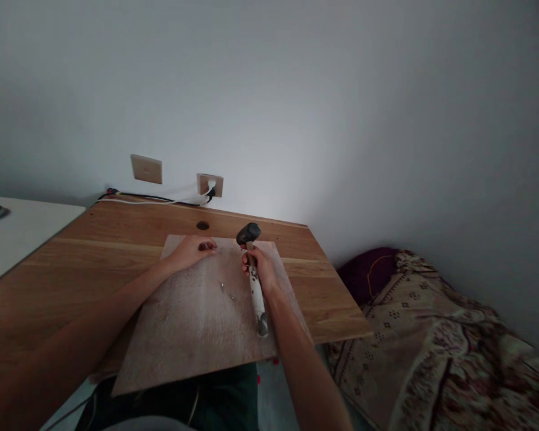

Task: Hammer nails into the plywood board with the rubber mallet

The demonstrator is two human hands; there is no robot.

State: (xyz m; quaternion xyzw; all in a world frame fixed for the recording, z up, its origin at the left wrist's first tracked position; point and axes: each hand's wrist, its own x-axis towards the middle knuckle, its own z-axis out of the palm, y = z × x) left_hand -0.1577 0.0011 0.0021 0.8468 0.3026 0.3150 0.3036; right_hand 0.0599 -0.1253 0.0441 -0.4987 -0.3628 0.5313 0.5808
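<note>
My right hand [261, 263] is wrapped round the handle of a hammer [257, 299], close below its dark head. The handle is white with worn, dark patches and points back toward me. A thin board [184, 335] lies on the wooden desk and sticks out past its front edge. Over the far left part of the board is my left hand [193, 250], its fingers curled together; what they hold, if anything, is too small to make out. Between my hands, small metal pieces that look like nails [222, 287] lie on the board.
The wooden desk [90, 263] meets the wall, with a round cable hole [202, 225] near its back. Cables [153, 201] run along the back edge to a wall socket [210, 185]. A white surface [27, 230] adjoins at left. Patterned bedding [399, 335] lies at right.
</note>
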